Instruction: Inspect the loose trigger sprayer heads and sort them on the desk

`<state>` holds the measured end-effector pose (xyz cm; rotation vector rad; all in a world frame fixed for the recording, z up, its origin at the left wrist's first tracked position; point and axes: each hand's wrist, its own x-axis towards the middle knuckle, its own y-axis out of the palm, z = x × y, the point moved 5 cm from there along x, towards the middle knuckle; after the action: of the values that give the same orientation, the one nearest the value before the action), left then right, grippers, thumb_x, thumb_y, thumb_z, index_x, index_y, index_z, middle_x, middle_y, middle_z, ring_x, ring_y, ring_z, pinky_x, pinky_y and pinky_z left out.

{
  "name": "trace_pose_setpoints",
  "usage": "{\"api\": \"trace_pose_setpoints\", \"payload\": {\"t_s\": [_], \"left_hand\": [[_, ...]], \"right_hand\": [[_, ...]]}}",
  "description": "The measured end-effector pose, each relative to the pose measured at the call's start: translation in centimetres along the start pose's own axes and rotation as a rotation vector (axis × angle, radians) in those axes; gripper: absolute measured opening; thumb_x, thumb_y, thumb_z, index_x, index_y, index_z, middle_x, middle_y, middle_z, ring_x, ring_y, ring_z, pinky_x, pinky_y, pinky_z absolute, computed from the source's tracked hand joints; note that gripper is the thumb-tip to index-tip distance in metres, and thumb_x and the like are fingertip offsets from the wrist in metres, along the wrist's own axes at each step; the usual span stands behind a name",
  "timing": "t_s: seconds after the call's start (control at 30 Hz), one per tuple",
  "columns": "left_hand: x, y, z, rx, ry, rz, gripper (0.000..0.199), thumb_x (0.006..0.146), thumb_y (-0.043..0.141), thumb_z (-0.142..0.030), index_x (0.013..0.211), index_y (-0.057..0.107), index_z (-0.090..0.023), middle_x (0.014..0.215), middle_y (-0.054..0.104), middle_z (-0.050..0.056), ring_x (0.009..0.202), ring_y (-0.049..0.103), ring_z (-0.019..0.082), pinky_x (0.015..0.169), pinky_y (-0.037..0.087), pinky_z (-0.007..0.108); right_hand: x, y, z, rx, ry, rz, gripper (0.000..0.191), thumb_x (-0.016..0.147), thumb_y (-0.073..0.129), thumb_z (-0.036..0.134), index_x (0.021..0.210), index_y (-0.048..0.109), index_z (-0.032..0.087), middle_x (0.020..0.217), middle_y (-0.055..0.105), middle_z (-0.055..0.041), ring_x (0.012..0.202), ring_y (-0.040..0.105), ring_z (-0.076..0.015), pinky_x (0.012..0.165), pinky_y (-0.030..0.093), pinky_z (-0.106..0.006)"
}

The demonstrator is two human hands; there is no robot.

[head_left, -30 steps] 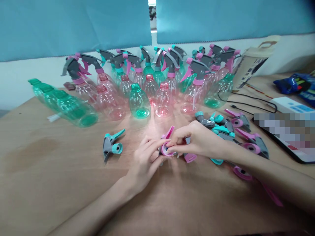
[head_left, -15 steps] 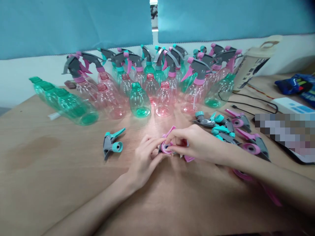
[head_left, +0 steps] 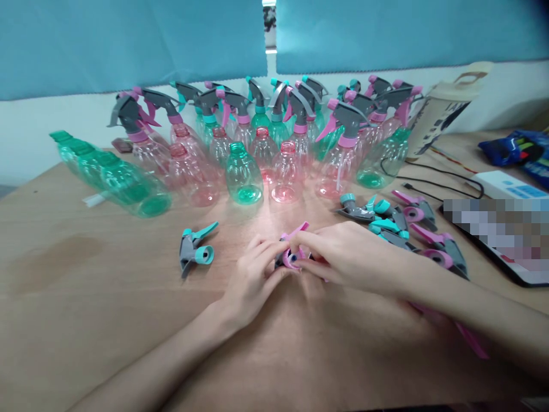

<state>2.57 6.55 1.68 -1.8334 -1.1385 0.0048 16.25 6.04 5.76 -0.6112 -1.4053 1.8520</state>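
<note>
Between my two hands, just above the table, is a pink and grey spray head (head_left: 293,259), its round pink collar facing me. The fingers of my left hand (head_left: 253,277) pinch it from the left. My right hand (head_left: 343,252) has its thumb and index finger at the right edge of the collar; whether a small part sits between those fingertips is hidden. A teal and grey spray head (head_left: 196,250) lies to the left of my left hand. More teal spray heads (head_left: 388,228) and pink ones (head_left: 444,252) lie beyond my right forearm.
Several green bottles (head_left: 244,180) and pink bottles (head_left: 285,183) stand across the back of the wooden table (head_left: 107,320), many with spray heads on. At the right are a tablet-like device (head_left: 493,243), black cable (head_left: 429,194), white box (head_left: 510,184) and a pale cylinder (head_left: 437,114).
My right hand has shifted slightly right and down from the pink collar, and more of the collar's dark centre shows. My left hand keeps its hold.
</note>
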Motion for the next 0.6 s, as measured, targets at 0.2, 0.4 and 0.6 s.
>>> {"api": "trace_pose_setpoints", "payload": {"t_s": [0.2,0.4,0.6], "left_hand": [[-0.1,0.3,-0.3,-0.054,0.019,0.022,0.019,0.083,0.062,-0.014,0.101,0.060,-0.016,0.090,0.065,0.004,0.081,0.049,0.018,0.069,0.046,0.030],[-0.2,0.5,-0.2,-0.071,0.021,0.060,0.023,0.082,0.063,-0.011,0.104,0.060,-0.018,0.093,0.066,0.003,0.085,0.050,0.018,0.072,0.045,0.029],[-0.1,0.1,0.3,-0.072,-0.042,0.028,0.028,0.083,0.062,-0.011,0.111,0.056,-0.016,0.090,0.065,0.003,0.083,0.050,0.018,0.072,0.045,0.029]], "right_hand": [[0.4,-0.1,-0.6,0.151,-0.015,0.086,0.013,0.090,0.051,0.026,0.085,0.061,0.019,0.064,0.060,0.0021,0.054,0.051,-0.0103,0.053,0.033,-0.024],[0.3,-0.1,-0.6,0.207,-0.050,0.071,0.013,0.088,0.055,0.025,0.077,0.058,0.019,0.068,0.062,0.0021,0.057,0.052,-0.0103,0.055,0.033,-0.024],[-0.6,-0.8,-0.6,0.166,-0.072,-0.002,0.014,0.090,0.052,0.026,0.081,0.059,0.019,0.075,0.059,0.0000,0.065,0.053,-0.0126,0.058,0.036,-0.025]]}}
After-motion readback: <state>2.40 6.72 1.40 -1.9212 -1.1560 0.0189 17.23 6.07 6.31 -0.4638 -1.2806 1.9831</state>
